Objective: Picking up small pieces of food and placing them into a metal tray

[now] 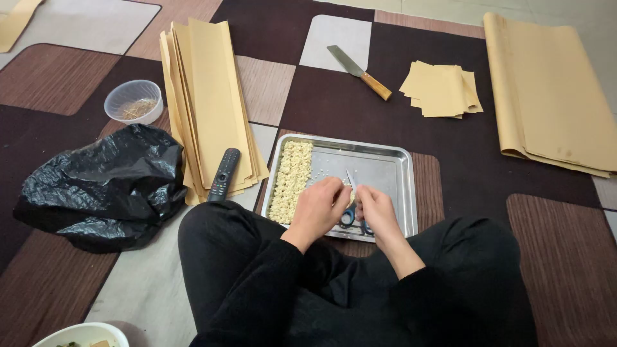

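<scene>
Your left hand [319, 207] and right hand [376, 209] meet over the metal tray's [385, 168] near edge, fingertips pinching something small; blue-handled scissors [350, 205] lie between them, pale pieces [292, 180] lining the tray's left edge.

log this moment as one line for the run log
left hand: pinching small pale piece | right hand: on blue-handled scissors | metal tray: rows of pale pieces at left | knife: on mat, untouched

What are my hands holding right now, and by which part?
The right hand holds scissors by their blue handles, blades pointing up over the metal tray. The left hand pinches something small at the blades; what it is cannot be told.
</scene>
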